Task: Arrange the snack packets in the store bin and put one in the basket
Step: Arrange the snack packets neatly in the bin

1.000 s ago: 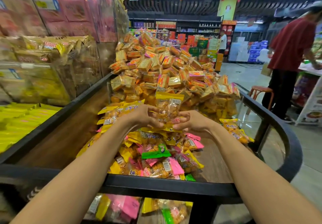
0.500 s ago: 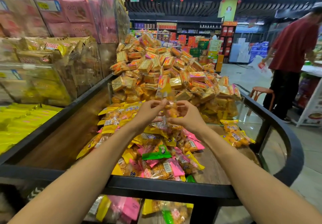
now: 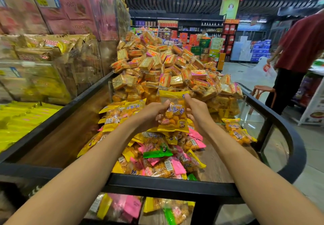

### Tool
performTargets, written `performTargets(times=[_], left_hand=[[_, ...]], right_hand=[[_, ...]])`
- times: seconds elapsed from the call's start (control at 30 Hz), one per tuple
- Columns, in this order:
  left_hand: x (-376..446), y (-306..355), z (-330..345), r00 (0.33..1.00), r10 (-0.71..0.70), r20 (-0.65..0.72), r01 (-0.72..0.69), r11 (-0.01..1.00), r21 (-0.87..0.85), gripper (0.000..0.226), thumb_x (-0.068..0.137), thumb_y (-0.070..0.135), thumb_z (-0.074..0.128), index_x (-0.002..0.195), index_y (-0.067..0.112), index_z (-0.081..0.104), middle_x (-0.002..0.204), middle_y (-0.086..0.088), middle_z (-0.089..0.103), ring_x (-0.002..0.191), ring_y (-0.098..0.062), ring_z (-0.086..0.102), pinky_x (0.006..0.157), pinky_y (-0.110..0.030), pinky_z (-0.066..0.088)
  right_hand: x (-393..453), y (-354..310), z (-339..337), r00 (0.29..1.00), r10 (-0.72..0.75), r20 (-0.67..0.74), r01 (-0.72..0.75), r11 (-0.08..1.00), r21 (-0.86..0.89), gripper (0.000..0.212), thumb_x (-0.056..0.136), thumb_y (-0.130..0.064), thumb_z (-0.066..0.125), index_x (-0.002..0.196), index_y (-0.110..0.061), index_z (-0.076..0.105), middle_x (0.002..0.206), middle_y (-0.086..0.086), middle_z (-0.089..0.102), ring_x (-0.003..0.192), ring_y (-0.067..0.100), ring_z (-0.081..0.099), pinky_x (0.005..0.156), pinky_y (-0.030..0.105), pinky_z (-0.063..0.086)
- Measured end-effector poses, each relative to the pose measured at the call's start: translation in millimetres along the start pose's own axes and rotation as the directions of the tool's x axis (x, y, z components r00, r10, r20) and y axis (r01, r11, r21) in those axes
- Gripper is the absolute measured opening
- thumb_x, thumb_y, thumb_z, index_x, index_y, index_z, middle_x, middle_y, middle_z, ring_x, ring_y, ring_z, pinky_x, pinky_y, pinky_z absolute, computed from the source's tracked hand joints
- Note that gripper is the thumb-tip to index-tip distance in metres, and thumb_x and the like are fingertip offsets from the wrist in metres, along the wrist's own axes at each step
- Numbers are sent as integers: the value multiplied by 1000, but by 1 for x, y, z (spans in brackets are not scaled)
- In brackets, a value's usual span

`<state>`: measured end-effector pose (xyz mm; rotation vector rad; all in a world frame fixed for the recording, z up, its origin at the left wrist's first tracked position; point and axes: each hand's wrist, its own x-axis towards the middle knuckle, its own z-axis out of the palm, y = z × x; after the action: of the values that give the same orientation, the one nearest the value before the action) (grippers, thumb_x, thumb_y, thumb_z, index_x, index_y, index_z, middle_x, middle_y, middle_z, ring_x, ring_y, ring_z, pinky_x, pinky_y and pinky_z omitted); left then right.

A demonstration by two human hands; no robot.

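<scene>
Both hands, left hand (image 3: pixel 150 112) and right hand (image 3: pixel 197 110), now grip one yellow packet (image 3: pixel 174 112) I lifted mid-frame, ready for arranging.

Two hands were up: the left hand (image 3: pixel 150 114) and the right hand (image 3: pixel 197 112), with one yellow packet (image 3: pixel 173 112) held between them. One green packet (image 3: pixel 157 152) lay on the loose heap (image 3: pixel 163 160) in the black-rimmed bin (image 3: pixel 157 186) (too jumbled to count). One wooden stool (image 3: pixel 263 90) stood by one person in red (image 3: pixel 301 53), who carried one white bag (image 3: pixel 266 69).
</scene>
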<state>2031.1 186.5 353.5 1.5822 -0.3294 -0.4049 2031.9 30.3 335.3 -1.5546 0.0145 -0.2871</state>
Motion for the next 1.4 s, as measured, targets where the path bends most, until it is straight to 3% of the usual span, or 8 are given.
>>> performTargets(times=[0.13, 0.2, 0.37, 0.63, 0.8, 1.07, 1.27, 1.4], left_hand=[[1, 0, -2, 1000, -11, -5, 12, 999, 40, 30, 100, 36, 41, 106, 12, 57, 46, 12, 46, 38, 0, 38, 38, -12, 36], [3, -1, -4, 999, 14, -42, -12, 999, 35, 48, 98, 41, 42, 122, 1, 31, 57, 9, 47, 42, -1, 42, 43, -15, 38], [8, -6, -13, 992, 81, -102, -73, 994, 78, 53, 95, 39, 49, 123, -6, 53, 58, 9, 54, 45, -4, 50, 54, -25, 44], [15, -10, -22, 953, 147, -264, -133, 989, 71, 44, 95, 41, 49, 114, 2, 58, 84, -3, 54, 63, -11, 49, 51, -20, 43], [15, -9, -20, 970, 97, -221, -89, 995, 44, 48, 93, 46, 49, 116, 5, 56, 99, -4, 58, 75, -15, 55, 57, -24, 46], [11, -7, -25, 979, 45, -200, -44, 999, 7, 32, 79, 16, 72, 107, 18, 57, 100, -9, 67, 80, -18, 66, 65, -27, 53], [13, -9, -46, 838, 249, -486, -141, 958, 249, 6, 92, 16, 62, 87, 18, 58, 85, -2, 59, 83, -20, 59, 63, -23, 44], [21, -25, -51, 833, 304, -463, 29, 810, 585, 18, 97, 23, 48, 96, 11, 61, 91, -8, 65, 85, -24, 59, 73, -34, 45]], right_hand=[[0, 6, 1, 997, -72, -43, 69, 996, -54, 50, 96, -35, 55, 95, 15, 59, 87, 38, 54, 78, 24, 53, 70, 45, 47], [3, 9, -1, 995, -99, -32, 95, 990, -106, 53, 94, -35, 56, 97, 18, 55, 76, 30, 49, 78, 22, 49, 68, 39, 38], [2, 11, 0, 993, -119, 1, 118, 981, -153, 44, 95, -32, 56, 88, 10, 62, 77, 24, 55, 76, 24, 51, 67, 39, 40], [0, 10, 0, 935, 170, 310, -164, 985, -46, 54, 89, -47, 59, 133, -17, 53, 133, 3, 56, 100, 19, 63, 71, 30, 54], [2, 11, -3, 967, 111, 229, -104, 994, -43, 41, 93, -36, 58, 126, -12, 59, 127, 9, 62, 119, 32, 56, 100, 48, 47], [-1, 11, -4, 969, 137, 208, -132, 991, -34, 40, 94, -32, 58, 124, -6, 58, 120, 14, 63, 105, 24, 61, 90, 35, 51], [-3, 9, -15, 997, 11, 74, 10, 959, -282, 20, 93, -5, 58, 113, -5, 59, 113, 20, 62, 83, 25, 64, 66, 28, 58], [-3, 6, -28, 975, -116, 191, 222, 598, -770, 27, 94, -16, 56, 120, -10, 61, 118, 7, 63, 107, 20, 59, 86, 29, 47]])
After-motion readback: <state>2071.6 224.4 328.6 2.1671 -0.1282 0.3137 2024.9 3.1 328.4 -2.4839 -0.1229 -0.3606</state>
